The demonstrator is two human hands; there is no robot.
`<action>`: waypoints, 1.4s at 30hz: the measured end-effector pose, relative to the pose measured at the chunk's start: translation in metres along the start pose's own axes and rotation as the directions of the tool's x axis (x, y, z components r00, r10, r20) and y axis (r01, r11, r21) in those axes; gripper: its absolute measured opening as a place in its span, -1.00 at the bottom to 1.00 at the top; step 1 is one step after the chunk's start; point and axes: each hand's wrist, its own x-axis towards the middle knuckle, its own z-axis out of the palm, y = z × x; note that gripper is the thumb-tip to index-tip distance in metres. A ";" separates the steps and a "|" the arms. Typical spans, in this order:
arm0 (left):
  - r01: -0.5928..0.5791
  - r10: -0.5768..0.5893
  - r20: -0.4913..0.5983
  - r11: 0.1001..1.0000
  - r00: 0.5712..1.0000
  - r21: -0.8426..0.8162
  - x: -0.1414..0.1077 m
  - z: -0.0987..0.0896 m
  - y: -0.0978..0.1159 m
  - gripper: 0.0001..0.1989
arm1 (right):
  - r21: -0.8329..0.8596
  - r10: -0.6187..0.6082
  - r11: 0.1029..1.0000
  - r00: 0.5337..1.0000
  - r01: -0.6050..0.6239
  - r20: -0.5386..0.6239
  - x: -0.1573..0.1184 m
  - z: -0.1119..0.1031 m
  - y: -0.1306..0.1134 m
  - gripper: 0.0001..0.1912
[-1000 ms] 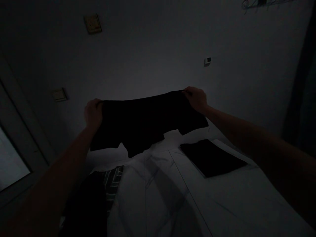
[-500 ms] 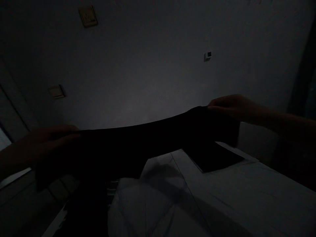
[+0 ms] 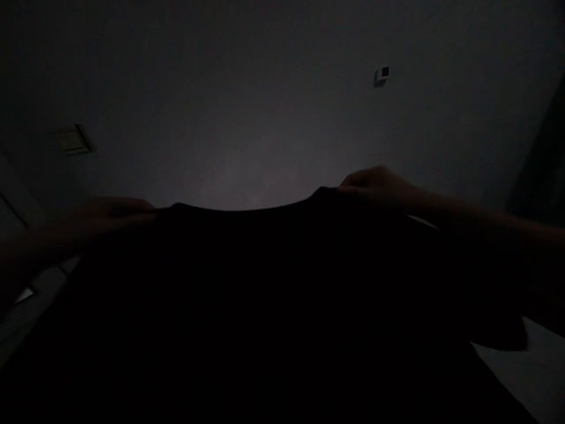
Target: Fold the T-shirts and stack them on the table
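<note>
A black garment (image 3: 265,294), apparently a shirt, spreads across the lower part of the dim view. Its upper edge dips between my hands like a neckline, and a sleeve-like part hangs at the lower right. On the left, my left hand (image 3: 119,215) pinches the top edge. My right hand (image 3: 375,182) grips the same edge right of the middle, a little higher. Folds and details of the cloth are lost in the darkness.
Behind the cloth stands a grey wall (image 3: 265,118) with a small white device (image 3: 382,73) and a square switch plate (image 3: 73,140). A pale surface (image 3: 521,371) shows at the lower right, and a dark curtain-like shape (image 3: 541,165) hangs at the right edge.
The garment has opened out downward and now covers most of the pale surface. My hands have come closer together, the right one moving left. The view has shifted slightly.
</note>
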 end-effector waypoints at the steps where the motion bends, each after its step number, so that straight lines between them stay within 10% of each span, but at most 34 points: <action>1: -0.015 0.029 0.175 0.996 0.984 -0.084 0.005 0.024 0.000 -0.26 | 0.004 0.003 1.000 0.995 -0.004 0.104 0.002 0.025 0.016 -0.56; 4: -0.028 0.116 0.379 0.973 0.918 -0.230 0.015 0.114 -0.011 -0.42 | -0.005 0.001 1.000 0.961 0.001 0.278 -0.008 0.110 0.068 -0.65; 10: -0.076 0.146 0.391 0.979 0.909 -0.187 0.024 0.296 -0.045 -0.66 | -0.328 0.129 0.945 0.920 0.000 0.371 -0.030 0.242 0.157 -0.75; 17: -0.033 0.061 0.435 0.997 0.898 -0.072 0.046 0.389 -0.062 -0.73 | -0.421 0.195 0.907 0.886 0.000 0.421 -0.018 0.299 0.204 -0.74; 24: -0.021 -0.003 0.409 0.998 0.913 0.054 0.073 0.400 -0.060 -0.75 | -0.499 0.230 0.867 0.898 -0.014 0.375 0.016 0.310 0.212 -0.72; 31: -0.073 0.033 0.277 0.988 0.960 0.135 0.055 0.377 -0.021 -0.68 | -0.505 0.232 0.860 0.938 -0.074 0.257 0.009 0.301 0.169 -0.72; 36: -0.185 0.215 0.246 0.973 0.945 -0.141 -0.064 0.317 -0.023 -0.73 | -0.168 0.163 0.980 0.915 -0.107 0.369 -0.099 0.244 0.114 -0.70; 42: 0.117 -0.030 0.349 0.967 0.937 -0.229 -0.258 0.254 -0.035 -0.74 | -0.044 0.342 0.931 0.824 -0.362 0.452 -0.253 0.155 0.044 -0.75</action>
